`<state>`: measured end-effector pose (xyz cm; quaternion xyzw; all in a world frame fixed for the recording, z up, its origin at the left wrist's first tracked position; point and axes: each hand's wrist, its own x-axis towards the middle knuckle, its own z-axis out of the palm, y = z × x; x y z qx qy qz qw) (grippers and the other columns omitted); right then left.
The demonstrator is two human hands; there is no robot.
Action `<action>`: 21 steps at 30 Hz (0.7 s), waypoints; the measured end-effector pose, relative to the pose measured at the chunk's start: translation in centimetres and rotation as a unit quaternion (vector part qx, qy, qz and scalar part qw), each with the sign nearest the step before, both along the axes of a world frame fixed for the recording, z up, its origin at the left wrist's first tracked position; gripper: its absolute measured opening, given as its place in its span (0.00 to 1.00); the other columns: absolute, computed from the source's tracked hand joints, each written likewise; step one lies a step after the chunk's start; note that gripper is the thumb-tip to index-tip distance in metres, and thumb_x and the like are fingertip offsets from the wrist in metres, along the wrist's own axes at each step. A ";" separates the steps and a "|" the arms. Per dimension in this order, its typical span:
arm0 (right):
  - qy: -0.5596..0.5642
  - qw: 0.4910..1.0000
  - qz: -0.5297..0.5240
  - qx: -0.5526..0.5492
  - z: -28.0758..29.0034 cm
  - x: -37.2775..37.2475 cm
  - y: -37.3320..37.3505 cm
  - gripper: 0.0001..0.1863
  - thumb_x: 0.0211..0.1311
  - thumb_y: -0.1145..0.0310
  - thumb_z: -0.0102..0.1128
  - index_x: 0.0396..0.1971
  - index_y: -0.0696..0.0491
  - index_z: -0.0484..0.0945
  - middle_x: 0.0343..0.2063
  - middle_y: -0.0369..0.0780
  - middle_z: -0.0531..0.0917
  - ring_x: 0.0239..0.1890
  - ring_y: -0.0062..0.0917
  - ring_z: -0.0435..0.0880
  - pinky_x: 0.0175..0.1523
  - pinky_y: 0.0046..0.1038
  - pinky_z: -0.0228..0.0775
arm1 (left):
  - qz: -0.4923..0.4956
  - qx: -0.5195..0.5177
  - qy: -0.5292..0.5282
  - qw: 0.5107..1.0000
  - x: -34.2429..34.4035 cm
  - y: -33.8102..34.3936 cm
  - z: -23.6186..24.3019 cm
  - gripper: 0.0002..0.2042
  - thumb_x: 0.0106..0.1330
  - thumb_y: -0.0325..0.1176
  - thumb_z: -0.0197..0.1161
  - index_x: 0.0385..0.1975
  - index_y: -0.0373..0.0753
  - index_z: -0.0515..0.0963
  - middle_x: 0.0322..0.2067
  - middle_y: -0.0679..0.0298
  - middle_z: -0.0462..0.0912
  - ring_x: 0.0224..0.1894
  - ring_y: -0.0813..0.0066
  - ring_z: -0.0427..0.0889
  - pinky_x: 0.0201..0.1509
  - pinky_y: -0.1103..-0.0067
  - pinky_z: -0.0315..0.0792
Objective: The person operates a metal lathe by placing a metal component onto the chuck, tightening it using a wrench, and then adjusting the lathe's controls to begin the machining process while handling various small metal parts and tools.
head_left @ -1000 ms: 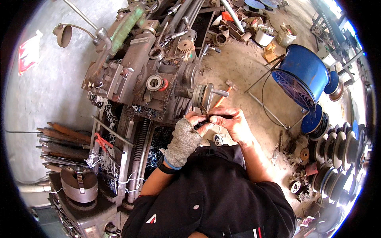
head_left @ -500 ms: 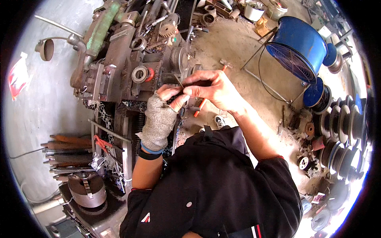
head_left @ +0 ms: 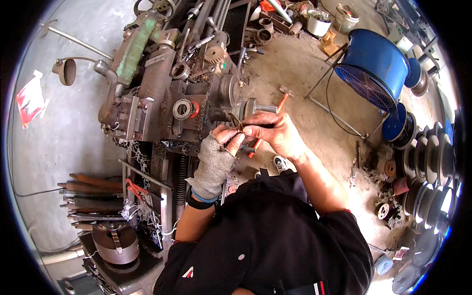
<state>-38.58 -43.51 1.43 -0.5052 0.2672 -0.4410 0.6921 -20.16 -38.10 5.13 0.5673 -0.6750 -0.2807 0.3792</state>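
Observation:
Both my hands meet in front of the machine, pinching a small thin, curved piece of dark metal (head_left: 236, 120). My left hand (head_left: 215, 162) wears a grey knitted glove with bare fingertips, and its thumb and fingers are closed on the piece from below. From the other side my bare right hand (head_left: 278, 135) holds it between thumb and forefinger. The fingers cover part of the piece, so its full shape is hidden. Just beyond are a lathe-like machine (head_left: 162, 73) and a metal ring (head_left: 182, 109) lying on it beside a red ring (head_left: 195, 109).
A toothed gear (head_left: 215, 54) lies farther back on the machine. A long-handled hammer (head_left: 282, 101) is on the floor beyond my right hand. At the right are a blue drum fan (head_left: 376, 64) and stacked pulleys (head_left: 432, 152). Metal bars (head_left: 93, 199) and a chuck (head_left: 115, 243) sit at left.
The whole view has shifted, so hands and machine appear lower and farther right. The thin metal piece has turned between my fingers and shows more of its curved outline.

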 end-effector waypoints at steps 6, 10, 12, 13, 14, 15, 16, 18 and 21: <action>0.078 0.990 -0.095 -0.066 0.1 1.7 1.2 0.08 0.61 0.75 0.67 0.39 0.62 0.85 0.37 0.44 0.86 0.41 0.28 0.85 0.48 0.26 0.76 | 0.059 -0.076 -0.090 0.991 -0.4 0.6 -0.2 0.06 0.66 0.28 0.66 0.37 0.32 0.81 0.34 0.55 0.81 0.37 0.58 0.82 0.41 0.70 0.75; 0.105 0.978 -0.145 -0.105 0.2 2.9 1.7 0.07 0.62 0.74 0.66 0.36 0.62 0.84 0.35 0.43 0.86 0.39 0.29 0.86 0.45 0.28 0.77 | 0.089 -0.108 -0.118 0.983 -0.4 1.0 -0.5 0.05 0.66 0.26 0.65 0.38 0.32 0.80 0.34 0.55 0.81 0.37 0.55 0.83 0.40 0.69 0.75; 0.142 0.969 -0.160 -0.123 0.4 3.2 1.7 0.07 0.61 0.73 0.67 0.36 0.61 0.83 0.33 0.43 0.86 0.36 0.28 0.86 0.44 0.28 0.77 | 0.095 -0.110 -0.123 0.982 -0.3 1.0 -0.5 0.06 0.66 0.26 0.65 0.38 0.33 0.80 0.35 0.54 0.81 0.36 0.56 0.83 0.40 0.69 0.75; 0.160 0.964 -0.169 -0.131 0.5 3.2 1.7 0.08 0.61 0.73 0.67 0.36 0.61 0.83 0.32 0.43 0.86 0.35 0.28 0.86 0.43 0.29 0.77 | 0.103 -0.107 -0.115 0.982 -0.2 1.1 -0.5 0.06 0.66 0.26 0.66 0.38 0.33 0.80 0.35 0.54 0.81 0.36 0.56 0.83 0.40 0.68 0.75; 0.170 0.962 -0.173 -0.126 0.5 3.3 1.8 0.08 0.61 0.73 0.67 0.36 0.61 0.83 0.31 0.44 0.86 0.34 0.28 0.86 0.42 0.29 0.77 | 0.110 -0.105 -0.106 0.983 -0.2 1.2 -0.4 0.06 0.66 0.26 0.66 0.38 0.33 0.80 0.35 0.54 0.81 0.36 0.56 0.83 0.40 0.68 0.75; 0.181 0.960 -0.178 -0.122 0.3 3.4 1.9 0.07 0.61 0.72 0.66 0.36 0.61 0.83 0.30 0.44 0.86 0.33 0.27 0.86 0.41 0.29 0.77 | 0.117 -0.103 -0.097 0.983 -0.2 1.2 -0.4 0.06 0.66 0.27 0.66 0.38 0.33 0.79 0.35 0.54 0.81 0.36 0.56 0.83 0.40 0.68 0.75; 0.191 0.957 -0.183 -0.117 0.3 3.5 2.1 0.07 0.62 0.72 0.66 0.36 0.61 0.83 0.29 0.44 0.86 0.32 0.27 0.86 0.41 0.29 0.77 | 0.115 -0.104 -0.096 0.983 -0.2 1.2 -0.4 0.06 0.66 0.27 0.66 0.38 0.33 0.79 0.35 0.54 0.81 0.36 0.56 0.83 0.40 0.68 0.75; 0.180 0.963 -0.183 -0.083 0.2 3.6 2.3 0.08 0.63 0.72 0.66 0.37 0.61 0.83 0.28 0.44 0.86 0.31 0.24 0.85 0.39 0.28 0.78 | 0.109 -0.104 -0.094 0.984 -0.1 1.2 -0.4 0.06 0.66 0.27 0.66 0.38 0.33 0.80 0.35 0.55 0.81 0.36 0.56 0.83 0.41 0.69 0.75; 0.157 0.970 -0.180 -0.044 0.3 3.7 2.5 0.09 0.65 0.71 0.65 0.38 0.62 0.82 0.26 0.43 0.86 0.30 0.21 0.85 0.38 0.26 0.78 | 0.116 -0.106 -0.114 0.981 -0.2 1.2 -0.6 0.06 0.66 0.27 0.66 0.39 0.33 0.80 0.36 0.54 0.81 0.37 0.57 0.83 0.41 0.69 0.75</action>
